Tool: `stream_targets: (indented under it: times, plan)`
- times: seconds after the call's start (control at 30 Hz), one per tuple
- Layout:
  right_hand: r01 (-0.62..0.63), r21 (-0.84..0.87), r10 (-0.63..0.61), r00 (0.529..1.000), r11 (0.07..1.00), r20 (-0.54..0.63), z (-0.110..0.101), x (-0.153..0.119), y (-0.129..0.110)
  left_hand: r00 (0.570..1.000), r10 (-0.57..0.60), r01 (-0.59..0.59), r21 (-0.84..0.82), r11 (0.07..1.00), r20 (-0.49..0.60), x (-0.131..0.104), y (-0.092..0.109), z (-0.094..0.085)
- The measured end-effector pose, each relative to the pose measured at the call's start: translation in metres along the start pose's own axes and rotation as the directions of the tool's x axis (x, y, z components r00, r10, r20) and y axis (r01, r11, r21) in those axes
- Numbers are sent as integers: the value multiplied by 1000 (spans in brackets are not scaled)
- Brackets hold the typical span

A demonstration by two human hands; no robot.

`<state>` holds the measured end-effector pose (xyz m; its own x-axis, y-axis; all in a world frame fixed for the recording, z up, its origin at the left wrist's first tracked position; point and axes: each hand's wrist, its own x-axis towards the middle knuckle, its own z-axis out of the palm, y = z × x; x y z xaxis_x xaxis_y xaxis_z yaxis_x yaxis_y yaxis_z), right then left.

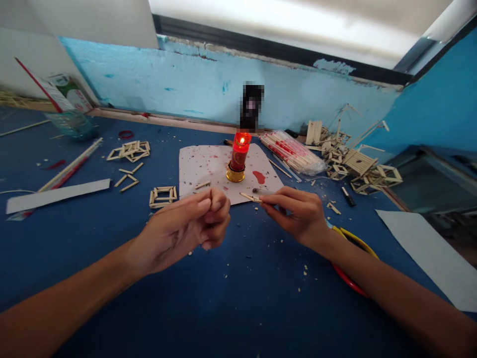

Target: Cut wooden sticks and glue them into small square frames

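My right hand (298, 211) pinches short wooden sticks (249, 197) by their ends, over the front edge of a spotted white sheet (194, 164). A thin dark-tipped rod (261, 191) lies just beyond its fingertips; whether the hand touches it I cannot tell. My left hand (190, 219) is closed, thumb against curled fingers, and what it holds, if anything, is hidden. Behind both hands a red candle (239, 153) burns in a gold holder (235, 174) on the sheet. One short stick (203, 184) lies on the sheet near my left hand.
Small stick frames (163, 197) lie at left, near loose sticks (128, 177). A bag of sticks (292, 151) and a stick model (359, 161) stand back right. Yellow-red scissors (357, 241) lie under my right forearm. A glass bowl (72, 125) is far left.
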<state>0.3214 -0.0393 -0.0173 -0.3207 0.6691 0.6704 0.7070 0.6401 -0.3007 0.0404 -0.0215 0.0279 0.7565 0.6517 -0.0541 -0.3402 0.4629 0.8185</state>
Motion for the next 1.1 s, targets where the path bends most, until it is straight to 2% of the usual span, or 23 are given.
stream_targets:
  times: [0.1, 0.2, 0.3, 0.37, 0.43, 0.5, 0.57, 0.63, 0.67, 0.77, 0.83, 0.87, 0.93, 1.0, 1.1]
  plan:
    - [-68, 69, 69, 998, 995, -14, -1, 2, -3, 1000, -4, 3, 27, 1000, 27, 1, -1, 0]
    - [-192, 192, 199, 980, 962, -17, -5, 6, -8, 998, 56, -59, 202, 978, 18, 3, -3, -2]
    - [-335, 344, 353, 936, 877, 11, -11, 11, -12, 991, 133, -117, 388, 914, -15, 5, -6, -7]
    - [-416, 449, 441, 896, 791, 53, -13, 13, -12, 990, 141, -111, 481, 870, -26, 6, -8, -10]
    - [-479, 555, 513, 852, 680, 107, -14, 15, -11, 981, 191, -131, 660, 739, -19, 7, -10, -11]
    - [-518, 633, 557, 815, 576, 160, -14, 16, -11, 959, 279, -193, 833, 519, 49, 8, -12, -10]
    - [-533, 672, 572, 797, 515, 195, -14, 17, -12, 918, 370, -270, 912, 309, 146, 8, -12, -8]
    - [-554, 706, 571, 780, 441, 256, -16, 19, -14, 880, 434, -311, 925, 218, 194, 7, -13, -7]
    - [-570, 723, 567, 768, 390, 299, -18, 19, -16, 864, 469, -306, 931, 198, 184, 7, -13, -7]
    - [-622, 749, 538, 722, 230, 434, -24, 21, -23, 807, 587, -263, 931, 253, 68, 4, -17, -3]
    - [-646, 747, 517, 698, 157, 495, -27, 21, -28, 759, 651, -295, 890, 347, -2, 2, -21, 2]
    - [-656, 745, 505, 687, 122, 523, -27, 20, -32, 751, 660, -323, 855, 405, -30, 2, -22, 6]
    - [-673, 738, 487, 663, 52, 569, -27, 20, -38, 783, 615, -340, 766, 545, -90, 2, -25, 16]
    - [-686, 727, 484, 638, 4, 600, -25, 19, -43, 838, 512, -279, 659, 698, -188, 2, -25, 25]
    - [-696, 718, 477, 631, 1, 612, -21, 18, -47, 869, 385, -176, 533, 828, -311, 4, -22, 34]
